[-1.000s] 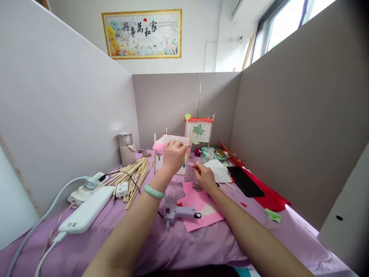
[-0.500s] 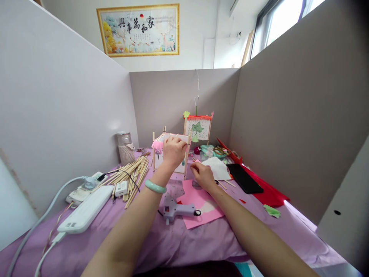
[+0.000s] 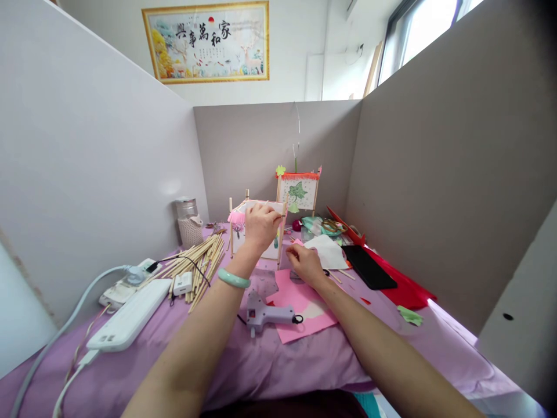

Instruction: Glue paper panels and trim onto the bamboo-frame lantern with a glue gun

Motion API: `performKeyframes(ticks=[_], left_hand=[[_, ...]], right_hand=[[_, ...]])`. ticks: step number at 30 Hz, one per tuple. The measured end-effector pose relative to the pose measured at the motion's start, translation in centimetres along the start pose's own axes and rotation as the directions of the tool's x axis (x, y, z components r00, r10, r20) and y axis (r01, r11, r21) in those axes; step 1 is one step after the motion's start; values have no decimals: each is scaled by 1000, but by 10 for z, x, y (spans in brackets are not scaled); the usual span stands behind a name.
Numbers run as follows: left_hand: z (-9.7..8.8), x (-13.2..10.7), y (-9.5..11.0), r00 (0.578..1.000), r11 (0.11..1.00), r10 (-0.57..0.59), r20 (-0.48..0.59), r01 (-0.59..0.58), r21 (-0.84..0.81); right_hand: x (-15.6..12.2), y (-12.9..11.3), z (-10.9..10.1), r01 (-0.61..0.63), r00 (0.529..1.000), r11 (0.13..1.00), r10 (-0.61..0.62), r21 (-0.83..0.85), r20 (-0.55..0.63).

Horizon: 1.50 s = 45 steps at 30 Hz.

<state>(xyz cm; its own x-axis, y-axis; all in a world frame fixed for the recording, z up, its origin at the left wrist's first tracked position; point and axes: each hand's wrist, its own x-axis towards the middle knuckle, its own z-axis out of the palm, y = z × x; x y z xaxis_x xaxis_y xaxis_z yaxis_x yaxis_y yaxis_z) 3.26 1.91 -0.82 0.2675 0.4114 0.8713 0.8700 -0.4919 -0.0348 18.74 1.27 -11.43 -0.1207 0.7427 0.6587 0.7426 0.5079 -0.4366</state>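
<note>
My left hand (image 3: 260, 226), with a green bangle on the wrist, is closed around the top edge of a small paper lantern frame (image 3: 256, 232) made of wooden sticks with pink fringe at its left corner. My right hand (image 3: 304, 262) rests lower, to the right of the frame, fingers pinched on something small I cannot make out. A pink paper sheet (image 3: 300, 307) lies under my right wrist. A purple glue gun (image 3: 265, 316) lies on the cloth between my forearms.
A bundle of wooden sticks (image 3: 202, 267) and white power strips (image 3: 130, 316) lie at left. A finished lantern (image 3: 299, 194) stands at the back. A jar (image 3: 189, 223), black phone (image 3: 369, 267), red paper (image 3: 404, 290) and white paper (image 3: 326, 252) surround. Grey partition walls enclose the desk.
Both hands have stayed in nearly the same place; the view has tilted slightly. My right hand's fingers have drawn a little closer to the lantern frame.
</note>
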Motion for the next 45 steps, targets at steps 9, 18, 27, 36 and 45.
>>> performKeyframes(ticks=[9, 18, 27, 36, 45], left_hand=[[1, 2, -7, 1000, 999, 28, 1, -28, -28], [0, 3, -15, 999, 997, 32, 15, -30, -71], [-1, 12, -14, 992, 999, 23, 125, -26, 19], [-9, 24, -11, 967, 997, 28, 254, -45, 61], [-17, 24, -11, 955, 998, 17, 295, -35, 57]], right_hand=[[-1, 0, 0, 7, 1000, 1000, -7, -21, 16], [-1, 0, -1, 15, 1000, 999, -15, -39, 20], [-2, 1, 0, 31, 999, 999, -30, -37, 24], [0, 1, 1, 26, 999, 1000, -25, -18, 42], [-31, -54, -41, 273, 816, 923, -372, 271, 443]])
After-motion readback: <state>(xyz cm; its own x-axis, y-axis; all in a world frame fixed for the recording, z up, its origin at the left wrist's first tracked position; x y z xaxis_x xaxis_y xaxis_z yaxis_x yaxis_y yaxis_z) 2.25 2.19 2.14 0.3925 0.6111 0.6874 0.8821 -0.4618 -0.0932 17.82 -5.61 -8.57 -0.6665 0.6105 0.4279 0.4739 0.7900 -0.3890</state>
